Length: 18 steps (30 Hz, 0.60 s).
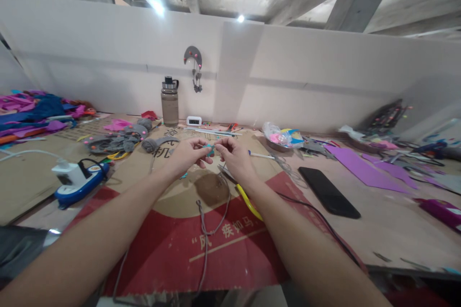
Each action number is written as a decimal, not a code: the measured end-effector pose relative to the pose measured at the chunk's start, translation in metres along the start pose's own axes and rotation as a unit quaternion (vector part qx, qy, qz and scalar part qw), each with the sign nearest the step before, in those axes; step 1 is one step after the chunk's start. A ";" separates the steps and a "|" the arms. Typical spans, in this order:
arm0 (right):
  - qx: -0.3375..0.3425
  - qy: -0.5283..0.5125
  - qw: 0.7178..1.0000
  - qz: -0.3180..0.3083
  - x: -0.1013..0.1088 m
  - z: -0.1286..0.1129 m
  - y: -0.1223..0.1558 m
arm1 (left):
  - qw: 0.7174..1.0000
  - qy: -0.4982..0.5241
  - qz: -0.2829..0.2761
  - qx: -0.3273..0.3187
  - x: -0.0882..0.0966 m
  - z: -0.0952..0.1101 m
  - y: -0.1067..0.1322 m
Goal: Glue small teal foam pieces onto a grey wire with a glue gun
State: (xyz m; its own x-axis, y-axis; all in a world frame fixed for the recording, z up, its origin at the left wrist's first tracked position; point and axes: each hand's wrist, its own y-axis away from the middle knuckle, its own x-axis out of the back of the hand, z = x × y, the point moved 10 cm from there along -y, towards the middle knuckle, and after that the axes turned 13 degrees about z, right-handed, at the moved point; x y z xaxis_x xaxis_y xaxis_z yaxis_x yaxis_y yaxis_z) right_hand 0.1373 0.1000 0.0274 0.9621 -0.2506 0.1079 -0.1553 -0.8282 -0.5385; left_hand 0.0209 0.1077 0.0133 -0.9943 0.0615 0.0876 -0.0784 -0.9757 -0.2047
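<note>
Over the desk (382,237), the left hand (190,154) holds a small teal piece (210,150), with the right hand (233,154) close up against it. Below, grey cord (206,259) trails across red-and-brown cardboard (162,249). A yellow handle (248,201) pokes out beside the right forearm (288,230); further right lies a black phone (327,192).

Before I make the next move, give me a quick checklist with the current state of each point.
1. Teal piece held by the left hand: ok, pinched in the fingers.
2. Right hand gripping it too: cannot tell; fingertips are right beside it.
3. Grey cord laid straight: not ok, it loops over the printed cardboard.
4. Yellow-handled scissors clear of the right forearm: not ok, partly hidden behind it.
5. Black phone clear of both arms: ok.
</note>
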 end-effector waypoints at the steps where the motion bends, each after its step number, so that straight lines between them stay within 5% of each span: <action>1: 0.001 0.002 1.000 0.000 0.000 0.000 0.000 | 1.000 0.001 0.000 0.001 0.000 0.000 0.000; 18: 0.080 0.102 0.992 -0.010 0.003 -0.011 -0.002 | 1.000 -0.012 -0.001 0.000 0.000 0.002 0.000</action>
State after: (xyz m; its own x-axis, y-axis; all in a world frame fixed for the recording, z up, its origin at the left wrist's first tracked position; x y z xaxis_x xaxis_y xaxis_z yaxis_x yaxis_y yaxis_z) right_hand 0.1383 0.0948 0.0382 0.8968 -0.3449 0.2771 -0.0839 -0.7475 -0.6590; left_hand 0.0206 0.1071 0.0156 -0.9922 0.0582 0.1103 -0.0800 -0.9756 -0.2045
